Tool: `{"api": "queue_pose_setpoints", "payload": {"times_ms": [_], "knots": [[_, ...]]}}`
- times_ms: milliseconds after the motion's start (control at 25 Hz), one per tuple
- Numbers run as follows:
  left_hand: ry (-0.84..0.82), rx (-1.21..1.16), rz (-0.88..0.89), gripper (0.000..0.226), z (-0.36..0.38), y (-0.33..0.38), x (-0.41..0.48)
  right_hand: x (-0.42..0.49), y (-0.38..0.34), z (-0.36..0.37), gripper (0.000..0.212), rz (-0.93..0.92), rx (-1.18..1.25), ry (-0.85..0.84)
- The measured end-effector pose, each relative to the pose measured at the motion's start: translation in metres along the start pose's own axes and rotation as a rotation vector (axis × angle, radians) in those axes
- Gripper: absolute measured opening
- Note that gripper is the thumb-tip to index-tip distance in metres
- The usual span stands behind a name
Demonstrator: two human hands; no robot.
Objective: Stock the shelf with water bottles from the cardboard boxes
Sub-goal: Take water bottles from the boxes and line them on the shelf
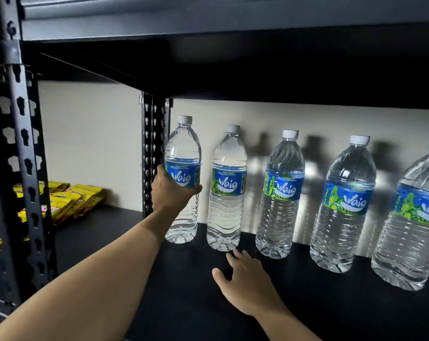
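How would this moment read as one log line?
left hand: grips leftmost bottle | right hand: open, low over shelf | other bottles: standing in row

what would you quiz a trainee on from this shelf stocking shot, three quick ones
1. True or false: the left hand grips the leftmost Waig water bottle at its label.
2. What lies in the bay left of the bottles? A cans, B yellow snack packets, C towels.
3. Fill in: the right hand is ____ and holds nothing.
Key: 1 true; 2 B; 3 open.
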State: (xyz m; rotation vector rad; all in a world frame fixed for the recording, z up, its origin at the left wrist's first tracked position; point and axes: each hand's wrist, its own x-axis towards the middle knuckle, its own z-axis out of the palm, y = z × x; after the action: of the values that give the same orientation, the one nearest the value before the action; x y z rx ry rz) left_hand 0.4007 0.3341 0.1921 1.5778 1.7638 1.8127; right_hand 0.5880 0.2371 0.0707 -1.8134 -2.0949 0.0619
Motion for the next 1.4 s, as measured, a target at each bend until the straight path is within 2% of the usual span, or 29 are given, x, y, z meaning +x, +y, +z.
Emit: {"api": "queue_pose_setpoints", "payload": {"times_ms": [200, 400, 640, 920, 1040, 1400], "knots": [[-0.038, -0.017, 0.021, 0.084, 0.009, -0.014, 0.002, 0.0, 0.001, -0.001, 0.071, 0.012, 0.016, -0.027], [-0.155, -0.063, -0.022, 0.104, 0.006, -0.043, -0.022, 0.003, 0.002, -0.002, 0.069, 0.049, 0.08, -0.017], [-0.189, -0.005, -0.154, 0.095, 0.01, -0.083, -0.053, 0.01, -0.002, -0.004, 0.072, 0.093, 0.062, 0.002], [-0.229, -0.02, -0.133, 0.083, 0.012, -0.085, -0.054, 0.008, -0.005, -0.004, 0.08, 0.115, 0.002, 0.023], [-0.27, -0.018, -0.176, 0.082, 0.016, -0.085, -0.052, 0.009, -0.003, -0.005, 0.086, 0.163, -0.008, 0.004], [-0.353, 0.082, -0.167, 0.083, 0.016, -0.089, -0.042, 0.008, -0.001, -0.006, 0.085, 0.17, 0.023, 0.001]]}}
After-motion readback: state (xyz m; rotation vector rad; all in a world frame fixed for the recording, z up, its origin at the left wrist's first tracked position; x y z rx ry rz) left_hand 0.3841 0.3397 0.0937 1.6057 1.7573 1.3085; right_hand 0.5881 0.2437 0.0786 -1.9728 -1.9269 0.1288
